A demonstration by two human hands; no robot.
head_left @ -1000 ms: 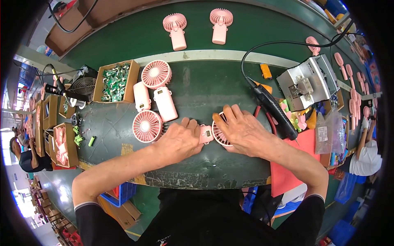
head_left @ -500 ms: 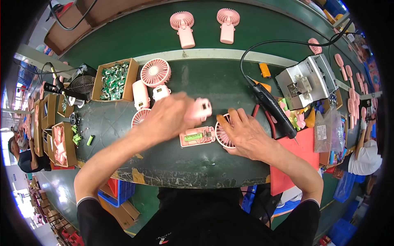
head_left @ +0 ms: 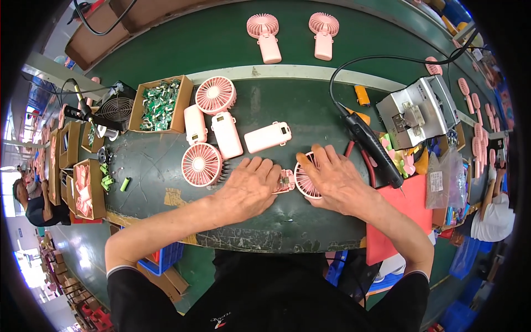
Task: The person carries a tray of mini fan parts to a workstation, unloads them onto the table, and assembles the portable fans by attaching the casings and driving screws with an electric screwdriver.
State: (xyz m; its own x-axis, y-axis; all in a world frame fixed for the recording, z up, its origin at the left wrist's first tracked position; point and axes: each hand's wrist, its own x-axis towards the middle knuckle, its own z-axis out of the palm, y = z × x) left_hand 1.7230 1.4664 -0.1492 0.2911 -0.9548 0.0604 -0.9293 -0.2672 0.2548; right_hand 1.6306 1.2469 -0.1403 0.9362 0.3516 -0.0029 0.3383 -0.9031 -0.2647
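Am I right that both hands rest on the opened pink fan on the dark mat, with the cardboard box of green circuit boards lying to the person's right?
Not quite: the head view shows the cardboard box of green circuit boards to the person's left. The rest holds: left hand and right hand rest on the opened pink fan on the dark mat.

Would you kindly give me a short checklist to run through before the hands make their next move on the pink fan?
1. Left hand on the open fan handle: ok.
2. Right hand covering the fan head: ok.
3. Loose pink cover lying within reach, apart from both hands: ok.
4. Black electric screwdriver resting beside the right hand: ok.
5. Parts seated inside the handle: cannot tell, mostly hidden by fingers.
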